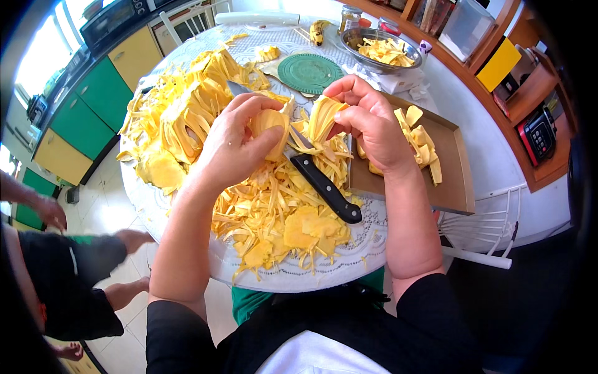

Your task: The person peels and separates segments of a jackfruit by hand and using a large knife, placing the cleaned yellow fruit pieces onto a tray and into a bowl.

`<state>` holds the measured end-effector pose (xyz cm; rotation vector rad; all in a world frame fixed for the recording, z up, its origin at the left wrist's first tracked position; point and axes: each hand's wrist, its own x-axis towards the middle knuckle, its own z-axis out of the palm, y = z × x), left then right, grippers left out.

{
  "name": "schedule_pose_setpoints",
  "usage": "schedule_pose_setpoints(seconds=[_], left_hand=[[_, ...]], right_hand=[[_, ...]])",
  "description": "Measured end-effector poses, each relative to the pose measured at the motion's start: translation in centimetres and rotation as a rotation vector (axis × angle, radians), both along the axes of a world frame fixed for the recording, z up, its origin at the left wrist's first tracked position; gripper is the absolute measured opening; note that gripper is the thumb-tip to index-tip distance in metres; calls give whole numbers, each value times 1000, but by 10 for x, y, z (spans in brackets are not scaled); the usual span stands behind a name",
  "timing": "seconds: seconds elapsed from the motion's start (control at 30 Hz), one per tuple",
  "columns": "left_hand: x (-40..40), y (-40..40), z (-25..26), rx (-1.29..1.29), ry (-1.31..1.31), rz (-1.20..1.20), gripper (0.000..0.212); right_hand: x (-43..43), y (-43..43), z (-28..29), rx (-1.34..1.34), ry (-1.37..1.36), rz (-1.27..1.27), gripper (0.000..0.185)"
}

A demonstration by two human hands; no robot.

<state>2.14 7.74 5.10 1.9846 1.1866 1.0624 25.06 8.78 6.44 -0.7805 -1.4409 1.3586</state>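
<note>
Between the thumb and fingers of my left hand (229, 140) is a yellow jackfruit pod (271, 128). My right hand (373, 126) pinches a bundle of flat yellow jackfruit strands (322, 114) close beside it. Below both hands, a black-handled kitchen knife (327, 189) lies over jackfruit scraps (261, 201), its blade partly hidden by the fruit and my left hand. A metal point (238, 88) shows beyond my left knuckles. Left of my left hand is a large heap of opened jackfruit (187, 110). A cardboard box (451, 163) with jackfruit pods (423, 142) stands by my right wrist.
The round table has a white lace cloth (369, 243). Farther back are a green round mat (310, 72), a steel bowl (366, 63) of yellow strips, a banana (318, 32) and jars (349, 18). A white metal chair (486, 229) stands right; another person (70, 276) is at left.
</note>
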Motion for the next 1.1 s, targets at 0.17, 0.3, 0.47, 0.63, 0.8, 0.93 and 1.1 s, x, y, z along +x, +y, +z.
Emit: schedule_pose_setpoints(seconds=[0.17, 0.3, 0.47, 0.63, 0.8, 0.93, 1.1], left_hand=[[5, 2, -6, 478, 137, 134, 32], [12, -7, 2, 493, 145, 98, 25], [11, -8, 4, 356, 76, 148, 20], [9, -7, 3, 359, 26, 150, 16], [7, -5, 2, 178, -86, 90, 17], [9, -8, 5, -53, -245, 80, 20], [8, -8, 5, 4, -193, 51, 20]], right_hand=[[-8, -2, -2, 48, -46, 41, 23], [-18, -9, -5, 70, -43, 8, 27], [-28, -11, -10, 115, -5, 34, 29], [-30, -12, -11, 228, -121, -75, 26], [-29, -14, -5, 126, -98, -73, 24], [-29, -10, -10, 58, -6, -68, 26], [-28, -11, -8, 57, -75, -48, 26]])
